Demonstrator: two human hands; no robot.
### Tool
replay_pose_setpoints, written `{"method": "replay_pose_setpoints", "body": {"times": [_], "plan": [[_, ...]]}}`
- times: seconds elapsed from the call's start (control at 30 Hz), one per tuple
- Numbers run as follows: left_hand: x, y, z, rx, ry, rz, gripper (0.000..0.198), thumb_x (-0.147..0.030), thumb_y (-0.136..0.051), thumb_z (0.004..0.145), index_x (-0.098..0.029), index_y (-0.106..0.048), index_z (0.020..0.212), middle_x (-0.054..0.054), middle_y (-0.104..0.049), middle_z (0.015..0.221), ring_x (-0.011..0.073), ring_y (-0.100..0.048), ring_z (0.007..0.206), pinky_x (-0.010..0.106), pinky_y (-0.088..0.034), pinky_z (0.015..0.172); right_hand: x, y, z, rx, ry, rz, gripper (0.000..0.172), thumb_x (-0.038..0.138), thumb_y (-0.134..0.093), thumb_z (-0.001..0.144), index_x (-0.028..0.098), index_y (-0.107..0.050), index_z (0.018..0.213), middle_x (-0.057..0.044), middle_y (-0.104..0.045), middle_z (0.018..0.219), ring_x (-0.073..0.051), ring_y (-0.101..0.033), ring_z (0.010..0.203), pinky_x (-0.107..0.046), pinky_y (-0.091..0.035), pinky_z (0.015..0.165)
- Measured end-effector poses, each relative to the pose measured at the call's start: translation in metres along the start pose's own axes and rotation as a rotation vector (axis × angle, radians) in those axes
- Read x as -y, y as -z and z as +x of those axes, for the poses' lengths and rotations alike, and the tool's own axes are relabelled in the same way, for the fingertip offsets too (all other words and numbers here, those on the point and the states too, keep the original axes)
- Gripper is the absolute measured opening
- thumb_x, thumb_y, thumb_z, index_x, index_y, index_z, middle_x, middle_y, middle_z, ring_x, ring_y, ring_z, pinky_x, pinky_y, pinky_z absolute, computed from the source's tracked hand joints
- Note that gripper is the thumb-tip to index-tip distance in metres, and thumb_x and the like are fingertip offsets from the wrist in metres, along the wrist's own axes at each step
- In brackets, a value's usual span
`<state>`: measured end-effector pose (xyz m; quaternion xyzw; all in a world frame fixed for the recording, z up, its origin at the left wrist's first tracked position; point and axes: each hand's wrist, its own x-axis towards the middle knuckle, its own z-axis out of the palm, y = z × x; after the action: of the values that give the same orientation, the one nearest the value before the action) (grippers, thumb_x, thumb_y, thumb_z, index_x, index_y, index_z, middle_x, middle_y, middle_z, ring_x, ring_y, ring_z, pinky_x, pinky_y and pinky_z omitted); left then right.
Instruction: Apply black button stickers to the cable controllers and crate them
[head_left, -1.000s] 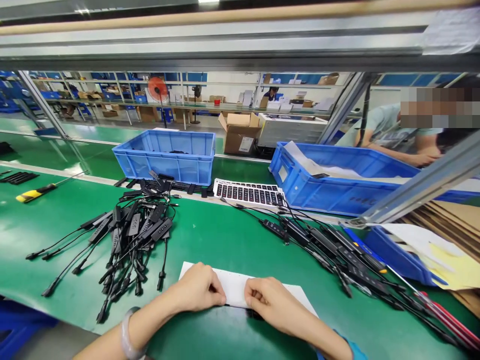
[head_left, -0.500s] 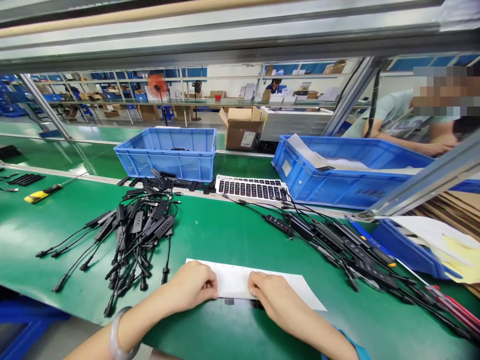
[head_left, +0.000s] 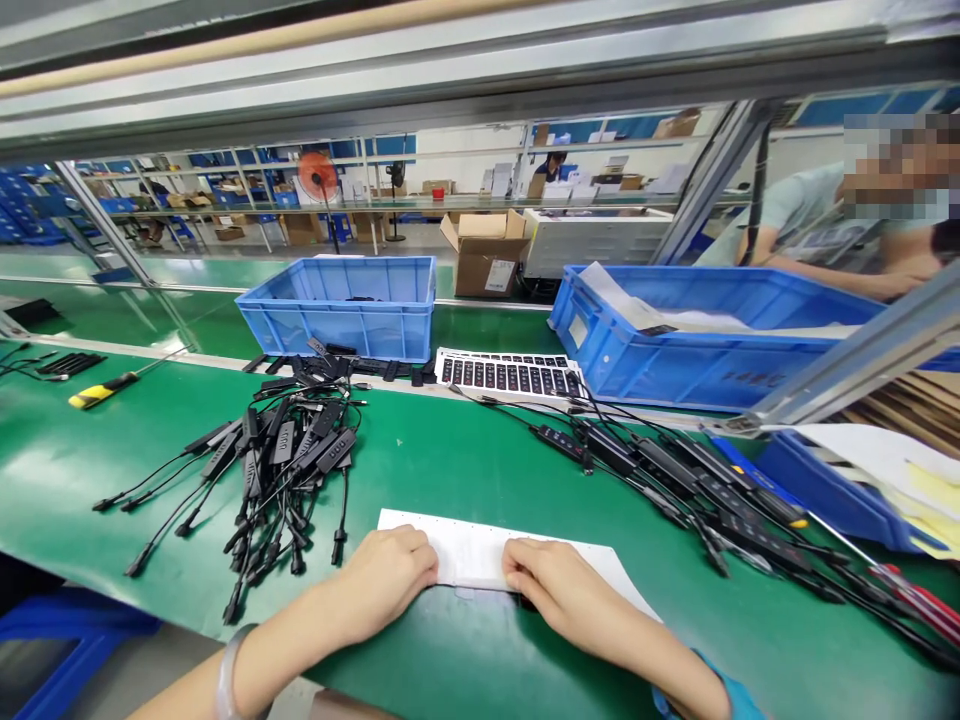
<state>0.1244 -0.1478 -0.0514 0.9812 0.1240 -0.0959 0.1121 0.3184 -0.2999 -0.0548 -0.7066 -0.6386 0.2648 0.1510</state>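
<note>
Right now a white sheet (head_left: 472, 552) lies at the near side of the green workbench (head_left: 442, 465), between the person's two hands. The left hand (head_left: 394, 578) has its fingers curled in, thumb and fingertips closed on the sheet's near edge; the right hand (head_left: 555, 585) pinches the same edge a little further along, fingers bent just as tightly. Something dark peeks out by the right fingertips, too covered for me to make out.

To the left sprawls a heap of black cables with inline button controllers (head_left: 296, 450); more black controller cables (head_left: 675, 480) run down the right side, near a red-handled screwdriver (head_left: 926, 607). Beyond, a sheet of black key-like stickers (head_left: 510, 376) lies between two blue crates (head_left: 337, 325), one on either side. A yellow-and-black screwdriver (head_left: 105, 390) rests far left, and across the bench a co-worker (head_left: 814, 225) leans forward.
</note>
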Motion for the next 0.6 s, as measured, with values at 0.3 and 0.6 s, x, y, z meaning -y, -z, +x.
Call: {"method": "replay_pose_setpoints", "body": {"times": [0.3,0.6], "plan": [[-0.004,-0.004,0.010,-0.017,0.037,-0.036,0.020,-0.021,-0.043,0.096,-0.014,-0.062,0.091,0.011,-0.068,0.091,0.0250,-0.064,0.084,0.034,-0.048,0.074,0.039,-0.025,0.025,-0.049,0.010,-0.128,0.020,0.015,-0.045,0.094,0.018,-0.063,0.085,-0.007,-0.066,0.088,-0.020,-0.060,0.081,-0.029,-0.039,0.069],[0.021,0.006,-0.014,-0.015,-0.003,-0.151,0.023,-0.015,-0.044,0.095,-0.017,-0.064,0.084,0.005,-0.068,0.088,0.0195,-0.062,0.084,0.027,-0.045,0.076,0.034,-0.019,0.037,-0.027,0.065,0.000,0.021,0.010,-0.046,0.090,0.018,-0.056,0.073,-0.003,-0.062,0.077,-0.016,-0.055,0.070,-0.026,-0.033,0.062]]}}
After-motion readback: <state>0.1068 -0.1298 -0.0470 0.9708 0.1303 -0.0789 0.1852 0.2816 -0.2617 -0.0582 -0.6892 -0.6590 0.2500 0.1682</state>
